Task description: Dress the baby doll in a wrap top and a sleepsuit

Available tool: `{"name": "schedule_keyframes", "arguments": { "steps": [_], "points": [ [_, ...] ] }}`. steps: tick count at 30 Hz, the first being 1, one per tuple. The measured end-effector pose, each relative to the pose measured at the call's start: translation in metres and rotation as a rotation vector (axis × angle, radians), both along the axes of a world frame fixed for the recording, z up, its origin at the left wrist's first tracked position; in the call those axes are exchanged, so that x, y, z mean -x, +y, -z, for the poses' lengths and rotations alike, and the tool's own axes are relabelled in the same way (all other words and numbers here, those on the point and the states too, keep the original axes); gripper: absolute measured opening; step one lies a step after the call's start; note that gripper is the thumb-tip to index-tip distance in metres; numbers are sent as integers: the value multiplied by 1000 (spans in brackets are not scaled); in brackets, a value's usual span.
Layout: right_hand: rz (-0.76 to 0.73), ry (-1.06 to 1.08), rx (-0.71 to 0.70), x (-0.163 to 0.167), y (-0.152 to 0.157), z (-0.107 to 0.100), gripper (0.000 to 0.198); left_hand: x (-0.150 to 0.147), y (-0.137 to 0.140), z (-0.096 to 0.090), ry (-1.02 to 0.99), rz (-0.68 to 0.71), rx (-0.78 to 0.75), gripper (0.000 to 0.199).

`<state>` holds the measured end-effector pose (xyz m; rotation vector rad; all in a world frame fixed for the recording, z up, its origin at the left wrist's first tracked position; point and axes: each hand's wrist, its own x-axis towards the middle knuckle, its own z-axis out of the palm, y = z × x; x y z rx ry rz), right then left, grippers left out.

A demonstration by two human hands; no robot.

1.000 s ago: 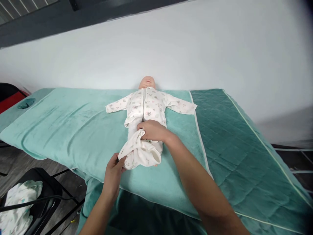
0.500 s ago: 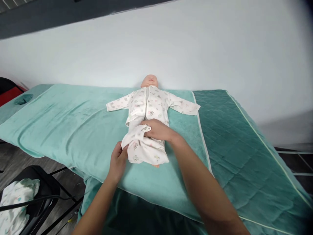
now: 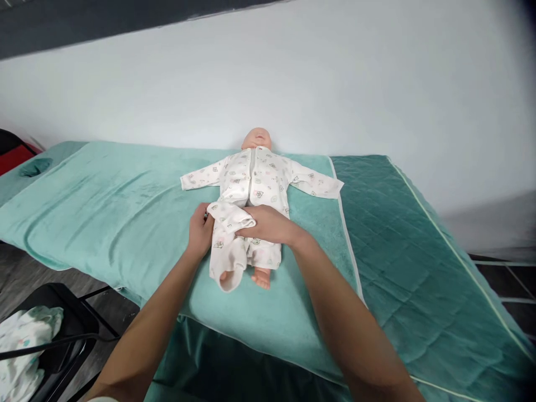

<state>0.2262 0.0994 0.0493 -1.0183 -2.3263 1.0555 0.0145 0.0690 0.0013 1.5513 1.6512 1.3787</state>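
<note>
The printed trousers (image 3: 228, 254) lie just below the centre of the frame, bunched over the legs of a doll (image 3: 257, 137), and look light, soft and stretchy, probably thin cotton knit that creases readily and grips rather than slips. The waistband seems the best place to hold, being gathered and thicker than the legs. The left hand (image 3: 201, 230) pinches its edge between thumb and fingers; the right hand (image 3: 268, 223) curls at the bunched cloth opposite, its fingertips partly hidden, so how tightly it grips I cannot tell. One cuff gapes into a round opening; beside the other, a smooth, plastic-looking foot (image 3: 261, 278) pokes out. Above, a matching jacket (image 3: 270, 178) spreads its sleeves flat across a plush, pale green cover (image 3: 138, 195), with darker quilted cloth (image 3: 389, 245) at the right of the frame.
</note>
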Motion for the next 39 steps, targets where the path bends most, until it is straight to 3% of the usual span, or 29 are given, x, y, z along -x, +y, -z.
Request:
{"name": "schedule_keyframes", "arguments": {
  "steps": [5,9,13,17,21,24,27,34,39],
  "points": [
    [141,72,-90,8,2,7,14,0,16,8,165,-11,-82,18],
    [329,93,-128,15,2,7,6,-3,6,10,73,-105,-23,18],
    [374,167,-97,16,2,8,9,-8,-32,8,-137,-166,74,25],
    [342,217,-66,14,3,8,6,-23,-89,3,-300,-37,229,30],
    [337,224,-61,14,3,7,6,-47,-124,-6,-669,156,430,48],
    [340,233,-64,14,2,6,7,-60,-128,-11,-841,234,509,46],
    [338,249,-63,14,2,7,8,-67,-125,-15,-889,222,478,38],
    [275,311,-41,10,3,8,8,-76,-120,-21,-816,87,332,29],
    [182,360,45,5,6,11,10,-65,-112,-5,-729,60,308,29]
  ]
}}
